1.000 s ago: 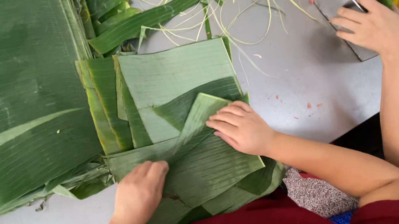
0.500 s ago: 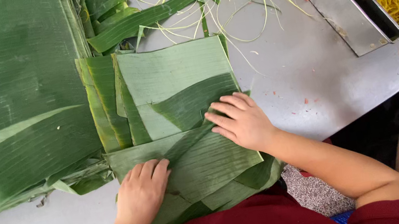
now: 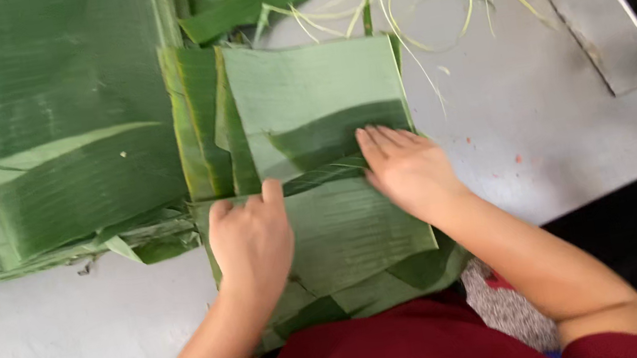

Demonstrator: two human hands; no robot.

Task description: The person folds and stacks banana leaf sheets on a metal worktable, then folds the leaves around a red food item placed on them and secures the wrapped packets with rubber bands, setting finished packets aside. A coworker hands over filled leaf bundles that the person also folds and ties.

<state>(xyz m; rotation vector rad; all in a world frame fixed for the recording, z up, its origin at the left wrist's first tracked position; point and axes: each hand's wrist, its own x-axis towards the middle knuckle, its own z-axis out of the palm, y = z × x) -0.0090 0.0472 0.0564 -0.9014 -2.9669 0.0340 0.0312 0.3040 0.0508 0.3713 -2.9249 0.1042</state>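
Both hands lay flat and spread on the front banana leaf piece [image 3: 351,229], pinching nothing. The left hand [image 3: 252,239] had slid up toward 12 o'clock since a second earlier, its fingertips now at the leaf's far edge; the right hand [image 3: 409,167] pressed the 1 o'clock corner. The leaf, earlier skewed with a raised point, now sat squared at the worktop [image 3: 546,128] near edge, overlapping a paler leaf piece [image 3: 313,87] at 12 o'clock. The co-worker's hands had left the noodle tray [image 3: 629,6] at 2 o'clock. Leaf stack [image 3: 50,126] at 10 o'clock was unchanged. Judged: flattening nearly complete.
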